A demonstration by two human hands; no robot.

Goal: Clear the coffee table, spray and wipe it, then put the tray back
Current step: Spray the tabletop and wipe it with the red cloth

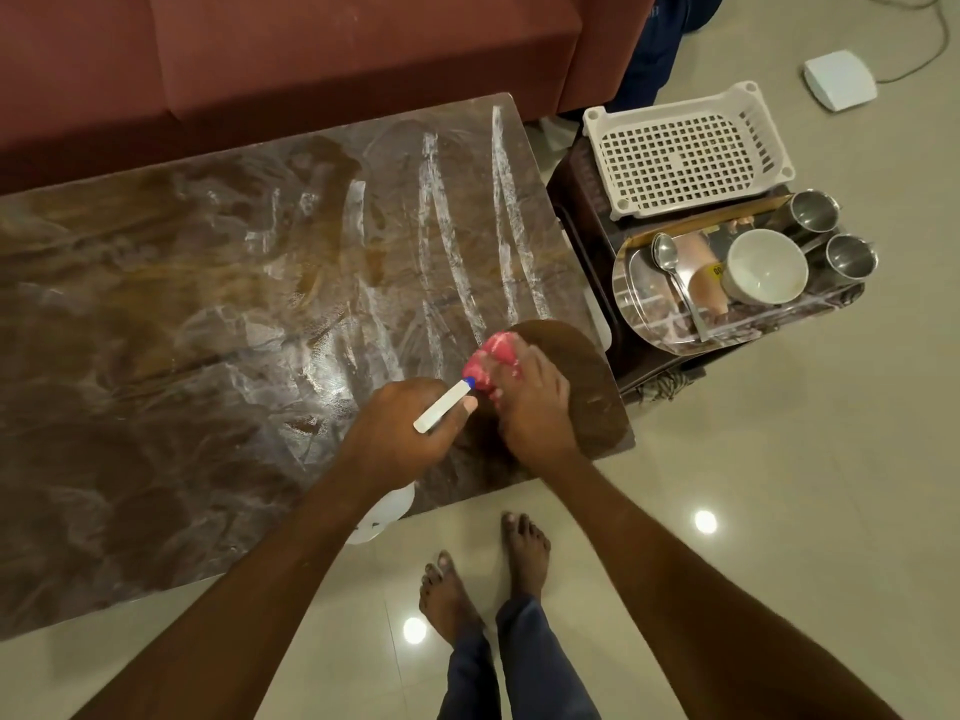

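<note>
We see left grip clenched around white plastic spray bottle. Right grip grasps crumpled pink cloth on streaked brown table.

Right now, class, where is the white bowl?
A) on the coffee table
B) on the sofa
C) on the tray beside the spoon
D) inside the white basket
C: the bowl sits on the tray, next to the spoon.

A maroon sofa stands on glossy beige floor tiles that mirror round light spots.
</note>
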